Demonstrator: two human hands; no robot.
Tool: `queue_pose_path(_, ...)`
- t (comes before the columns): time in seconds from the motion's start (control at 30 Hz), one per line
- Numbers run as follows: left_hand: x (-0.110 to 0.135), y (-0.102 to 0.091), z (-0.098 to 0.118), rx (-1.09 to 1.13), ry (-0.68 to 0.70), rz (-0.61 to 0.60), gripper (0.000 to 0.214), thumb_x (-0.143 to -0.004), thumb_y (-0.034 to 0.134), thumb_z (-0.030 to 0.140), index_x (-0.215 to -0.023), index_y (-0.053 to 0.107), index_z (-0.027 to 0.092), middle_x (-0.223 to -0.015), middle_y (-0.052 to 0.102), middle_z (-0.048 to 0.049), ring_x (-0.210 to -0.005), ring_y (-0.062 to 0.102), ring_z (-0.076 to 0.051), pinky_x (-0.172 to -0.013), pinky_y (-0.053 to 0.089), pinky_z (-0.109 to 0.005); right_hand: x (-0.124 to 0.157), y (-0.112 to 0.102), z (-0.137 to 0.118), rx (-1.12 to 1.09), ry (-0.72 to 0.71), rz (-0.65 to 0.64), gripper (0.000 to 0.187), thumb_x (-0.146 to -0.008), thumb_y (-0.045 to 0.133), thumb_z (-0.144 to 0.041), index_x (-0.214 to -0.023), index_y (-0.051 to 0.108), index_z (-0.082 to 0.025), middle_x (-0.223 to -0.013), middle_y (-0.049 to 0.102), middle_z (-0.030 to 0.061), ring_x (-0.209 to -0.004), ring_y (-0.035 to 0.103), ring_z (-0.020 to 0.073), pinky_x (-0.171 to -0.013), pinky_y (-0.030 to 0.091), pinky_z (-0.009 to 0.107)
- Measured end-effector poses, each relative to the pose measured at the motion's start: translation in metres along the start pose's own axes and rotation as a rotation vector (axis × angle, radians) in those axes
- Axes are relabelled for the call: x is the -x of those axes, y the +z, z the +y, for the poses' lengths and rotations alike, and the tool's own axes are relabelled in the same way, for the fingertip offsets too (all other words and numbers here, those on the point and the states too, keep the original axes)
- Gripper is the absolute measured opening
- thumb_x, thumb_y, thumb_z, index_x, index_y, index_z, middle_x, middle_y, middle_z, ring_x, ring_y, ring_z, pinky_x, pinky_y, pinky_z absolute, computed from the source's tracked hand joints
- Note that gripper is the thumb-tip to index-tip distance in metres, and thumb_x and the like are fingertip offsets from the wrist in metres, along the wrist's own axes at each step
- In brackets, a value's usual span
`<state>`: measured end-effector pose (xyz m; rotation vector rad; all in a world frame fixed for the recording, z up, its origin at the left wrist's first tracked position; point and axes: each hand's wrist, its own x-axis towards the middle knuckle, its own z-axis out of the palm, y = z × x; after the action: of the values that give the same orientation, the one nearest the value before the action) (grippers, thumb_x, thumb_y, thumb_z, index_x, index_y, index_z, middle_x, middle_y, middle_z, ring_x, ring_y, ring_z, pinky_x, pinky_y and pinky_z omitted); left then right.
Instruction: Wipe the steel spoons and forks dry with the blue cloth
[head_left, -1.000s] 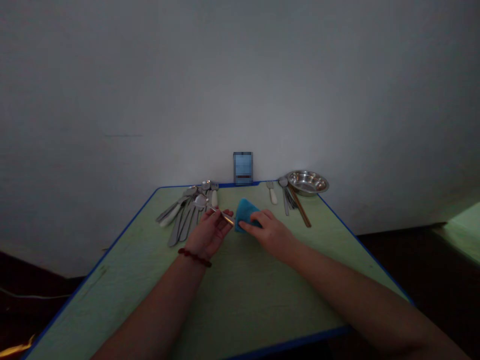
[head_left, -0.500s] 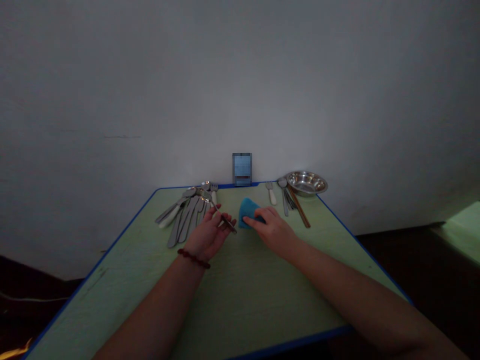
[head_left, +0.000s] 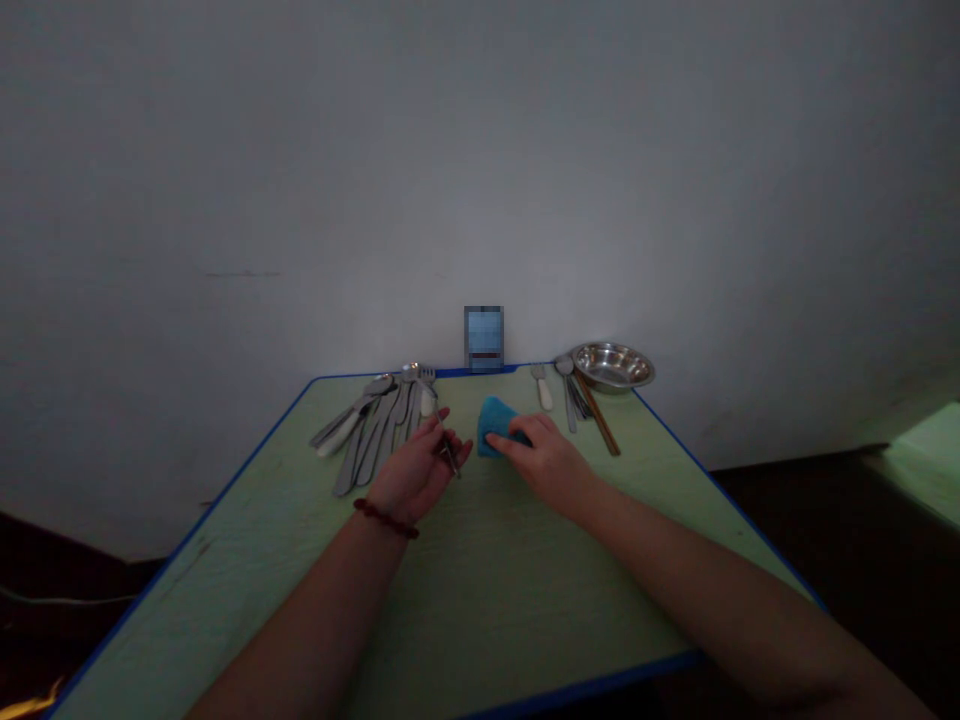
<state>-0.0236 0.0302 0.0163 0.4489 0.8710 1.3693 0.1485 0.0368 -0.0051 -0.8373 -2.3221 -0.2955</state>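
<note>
Over the green tabletop (head_left: 480, 610), mid-frame, the left hand (head_left: 415, 468) (braceleted) grips a metal utensil (head_left: 451, 458); the right hand (head_left: 551, 463) clasps a blue cloth (head_left: 493, 422).

metal spoon (head_left: 454, 462): slanted, in left fingers (head_left: 465, 452) | blue cloth (head_left: 492, 414): folded, in right fingers (head_left: 504, 443), apart from spoon

Dim grey wall (head_left: 480, 160) behind a blue-edged green table (head_left: 517, 600).

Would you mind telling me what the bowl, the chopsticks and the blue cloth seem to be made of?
Bowl: polished metal, probably stainless steel, given its bright reflections. Chopsticks: likely smooth wood, judging by the brown colour; bamboo is possible. Blue cloth: apparently soft fabric, matte, without glints; weave unclear.
</note>
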Motion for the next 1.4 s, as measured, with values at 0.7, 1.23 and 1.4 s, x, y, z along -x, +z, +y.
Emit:
queue_pose_path(0.7,0.01,0.006,-0.019,-0.166,-0.173,-0.201,0.023,-0.077,0.042,0.005,-0.088,0.06,0.016,-0.072,0.062,-0.0032,-0.06,0.058,-0.01,-0.059,0.05,-0.023,-0.001,-0.001,-0.005,0.01,0.056,-0.014,0.03,-0.081,0.04,-0.018,-0.108,0.053,-0.02,-0.088,0.047,0.0079,-0.08,0.038,0.0181,-0.072,0.039,0.032)
queue_pose_path(1.23,0.016,0.005,-0.021,-0.219,-0.231,-0.33,0.024,-0.073,0.048,0.005,-0.092,0.058,0.016,-0.08,0.063,-0.0054,-0.066,0.06,-0.013,-0.064,0.048,-0.028,0.0,0.002,-0.003,-0.005,0.117,-0.072,0.031,-0.081,0.04,-0.019,-0.109,0.052,-0.02,-0.091,0.047,0.0072,-0.081,0.037,0.0184,-0.074,0.037,0.032)
queue_pose_path(1.4,0.018,0.006,-0.02,-0.199,-0.242,-0.318,0.024,-0.072,0.05,0.004,-0.092,0.057,0.016,-0.078,0.063,-0.0045,-0.067,0.059,-0.012,-0.063,0.048,-0.028,-0.001,0.003,-0.002,0.027,0.126,-0.05,0.031,-0.082,0.038,-0.018,-0.11,0.051,-0.018,-0.09,0.047,0.0077,-0.082,0.037,0.0184,-0.074,0.037,0.031)
